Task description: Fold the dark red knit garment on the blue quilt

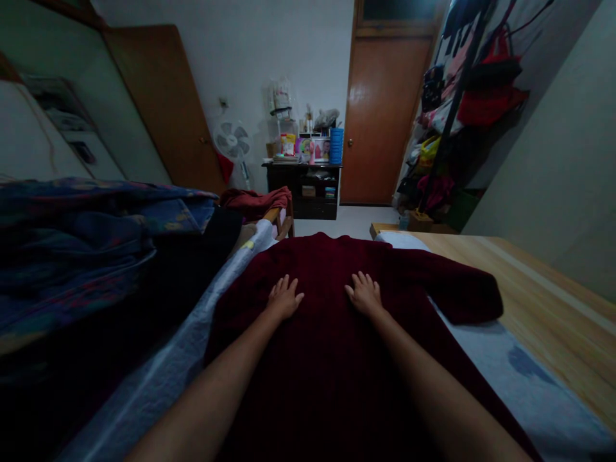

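A dark red long garment, which looks like a coat (pixel 327 359), lies spread out in front of me with its collar end away from me. One sleeve stretches out to the right, over a pale sheet (pixel 510 366) and onto the wooden board. My left hand (pixel 285 298) rests on the coat's upper left part, fingers spread and palm down. On the upper right part lies my right hand (pixel 364 293), likewise flat with its fingers apart. Neither hand holds anything. The coat's left sleeve cannot be made out.
Piled clothes (pixel 96 250) in blue and black lie on the left. Light wooden board (pixel 539 276) runs along the right. Beyond the coat are a black cabinet (pixel 315 208), a white fan (pixel 233 140), a closed door (pixel 385 122) and a rack of hanging bags (pixel 491 96).
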Demonstrator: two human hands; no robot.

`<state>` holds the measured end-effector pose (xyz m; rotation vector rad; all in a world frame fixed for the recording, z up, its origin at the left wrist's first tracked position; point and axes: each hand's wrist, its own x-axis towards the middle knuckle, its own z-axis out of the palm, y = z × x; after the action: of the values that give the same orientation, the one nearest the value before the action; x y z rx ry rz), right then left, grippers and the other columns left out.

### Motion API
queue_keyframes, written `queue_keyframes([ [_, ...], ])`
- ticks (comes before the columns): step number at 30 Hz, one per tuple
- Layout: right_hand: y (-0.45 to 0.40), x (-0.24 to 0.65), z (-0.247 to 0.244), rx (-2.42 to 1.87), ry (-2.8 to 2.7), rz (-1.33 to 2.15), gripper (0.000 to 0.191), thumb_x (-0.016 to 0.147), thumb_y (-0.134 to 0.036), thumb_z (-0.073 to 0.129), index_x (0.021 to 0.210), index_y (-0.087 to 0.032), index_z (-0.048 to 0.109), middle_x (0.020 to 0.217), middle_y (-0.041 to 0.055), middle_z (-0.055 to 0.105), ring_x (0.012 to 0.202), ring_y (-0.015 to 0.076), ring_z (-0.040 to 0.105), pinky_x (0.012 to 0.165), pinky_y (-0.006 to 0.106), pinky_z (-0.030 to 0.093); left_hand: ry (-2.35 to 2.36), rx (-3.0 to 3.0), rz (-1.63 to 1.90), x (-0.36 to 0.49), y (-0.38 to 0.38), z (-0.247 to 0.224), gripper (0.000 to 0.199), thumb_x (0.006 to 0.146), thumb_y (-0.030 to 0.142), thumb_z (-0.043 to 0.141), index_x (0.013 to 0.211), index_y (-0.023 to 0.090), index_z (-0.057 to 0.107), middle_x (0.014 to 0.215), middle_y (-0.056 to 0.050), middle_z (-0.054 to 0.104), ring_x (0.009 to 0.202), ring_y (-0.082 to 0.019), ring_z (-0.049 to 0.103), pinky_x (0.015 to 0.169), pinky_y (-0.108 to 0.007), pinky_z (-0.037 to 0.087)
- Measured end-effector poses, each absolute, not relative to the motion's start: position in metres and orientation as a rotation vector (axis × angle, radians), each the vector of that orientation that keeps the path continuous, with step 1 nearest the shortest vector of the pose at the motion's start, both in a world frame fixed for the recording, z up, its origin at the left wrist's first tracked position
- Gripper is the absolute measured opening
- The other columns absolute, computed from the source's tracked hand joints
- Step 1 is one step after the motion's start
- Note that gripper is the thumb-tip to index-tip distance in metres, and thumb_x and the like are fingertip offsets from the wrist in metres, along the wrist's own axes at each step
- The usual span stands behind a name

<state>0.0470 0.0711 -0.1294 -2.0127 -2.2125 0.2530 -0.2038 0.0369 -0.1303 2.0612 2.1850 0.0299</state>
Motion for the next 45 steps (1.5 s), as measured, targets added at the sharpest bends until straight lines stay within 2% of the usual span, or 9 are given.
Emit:
queue_keyframes([
  [6,0.023,0.017,-0.132,-1.694,-2.397,0.35,0.062,0.095,-0.054,0.027,0.148,-0.022,0.028,0.157,0.0054,0.022,0.144,0.0223,0.017,0.115,0.04,0.012,2.075,2.155,0.056,-0.191,-0.005,-0.131,0.063,0.091,0.058,0.033,0.147,0.029,0.03,0.157,-0.008,0.022,0.144,-0.033,0.016,0.113,-0.054,0.017],
  [13,0.019,0.064,-0.13,-2.011,-2.257,0.236,0.061,0.095,-0.053,0.032,0.147,-0.021,0.033,0.156,0.0081,0.024,0.144,0.0244,0.017,0.113,0.041,0.015,2.098,2.044,0.008,-0.231,-0.029,-0.127,0.067,0.093,0.051,0.035,0.149,0.016,0.024,0.156,-0.017,0.019,0.142,-0.027,0.025,0.11,-0.037,0.03],
  [18,0.012,0.098,-0.095,-2.111,-2.199,0.242,0.042,0.09,-0.038,0.046,0.125,-0.019,0.06,0.131,0.0116,0.057,0.121,0.0245,0.051,0.1,0.033,0.037,2.219,2.044,-0.016,-0.212,-0.037,-0.114,0.055,0.093,0.035,0.038,0.142,0.009,0.037,0.146,-0.023,0.039,0.133,-0.03,0.042,0.105,-0.04,0.035],
  [21,0.008,0.13,-0.065,-2.174,-2.084,0.141,0.041,0.095,-0.028,0.031,0.116,-0.017,0.064,0.118,0.0152,0.063,0.111,0.0249,0.058,0.094,0.034,0.041,2.119,2.2,0.064,-0.177,-0.05,-0.106,0.045,0.092,0.026,0.039,0.136,0.019,0.046,0.148,-0.013,0.04,0.136,-0.024,0.037,0.112,-0.04,0.026],
  [22,0.007,0.142,-0.057,-2.208,-2.012,0.07,0.043,0.095,-0.027,0.029,0.118,-0.015,0.063,0.12,0.0187,0.061,0.114,0.0277,0.055,0.094,0.037,0.041,2.039,2.28,0.101,-0.163,-0.054,-0.105,0.044,0.093,0.027,0.039,0.136,0.025,0.046,0.151,-0.006,0.037,0.139,-0.02,0.032,0.115,-0.037,0.022],
  [25,0.006,0.171,-0.042,-2.389,-1.724,0.032,0.045,0.092,-0.039,0.039,0.116,-0.011,0.064,0.118,0.0226,0.062,0.112,0.0334,0.057,0.086,0.04,0.046,1.749,2.477,0.256,-0.127,-0.067,-0.108,0.048,0.094,0.04,0.039,0.14,0.025,0.042,0.155,-0.004,0.03,0.142,-0.021,0.025,0.116,-0.041,0.02],
  [30,0.017,0.184,-0.044,-2.444,-1.72,0.262,0.045,0.089,-0.048,0.047,0.104,-0.012,0.07,0.106,0.0197,0.069,0.099,0.029,0.066,0.076,0.034,0.05,1.738,2.413,0.267,-0.098,-0.078,-0.126,0.056,0.094,0.052,0.034,0.144,0.026,0.037,0.156,-0.006,0.027,0.143,-0.024,0.022,0.115,-0.047,0.019],
  [36,0.027,0.182,-0.052,-2.432,-1.742,0.221,0.035,0.088,-0.038,0.053,0.109,-0.013,0.066,0.109,0.018,0.068,0.103,0.0282,0.065,0.078,0.033,0.05,1.788,2.412,0.313,-0.099,-0.084,-0.131,0.055,0.094,0.052,0.034,0.144,0.029,0.037,0.155,-0.003,0.028,0.144,-0.023,0.02,0.116,-0.045,0.016],
  [45,0.01,0.185,-0.053,-2.432,-1.769,0.12,0.038,0.092,-0.043,0.044,0.112,-0.016,0.062,0.108,0.0181,0.067,0.1,0.0291,0.065,0.078,0.037,0.049,1.832,2.42,0.321,-0.098,-0.086,-0.13,0.053,0.094,0.051,0.035,0.143,0.029,0.039,0.154,-0.003,0.031,0.142,-0.022,0.023,0.117,-0.044,0.017],
])
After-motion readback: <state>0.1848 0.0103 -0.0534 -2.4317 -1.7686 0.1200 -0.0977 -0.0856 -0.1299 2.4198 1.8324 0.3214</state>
